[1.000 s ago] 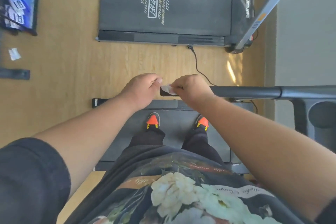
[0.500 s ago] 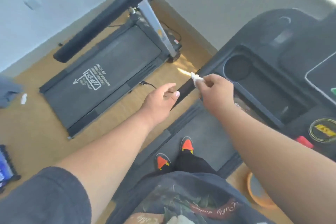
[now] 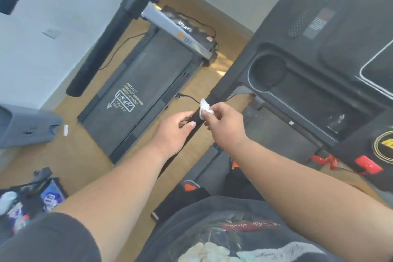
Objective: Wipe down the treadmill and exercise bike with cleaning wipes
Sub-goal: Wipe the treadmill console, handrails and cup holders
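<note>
Here, at frame centre: right hand (image 3: 224, 122), fingers (image 3: 207, 112) pinched on a crumpled white wipe (image 3: 204, 108), pressed against the dark handrail (image 3: 214, 95). Rail's long axis diagonal, from the console (image 3: 297, 27) at upper right down toward lower left, passing under the left hand (image 3: 174, 132). Left fingers loosely curled at the rail; actual grip not clear. Right hand nearer the unwiped upper stretch, probably next. Second treadmill (image 3: 138, 95) at upper left.

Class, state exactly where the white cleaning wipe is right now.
In the head view, just right of centre, the cleaning wipe is pinched in the right hand against the treadmill's black handrail, with the left hand just beside it.
</note>
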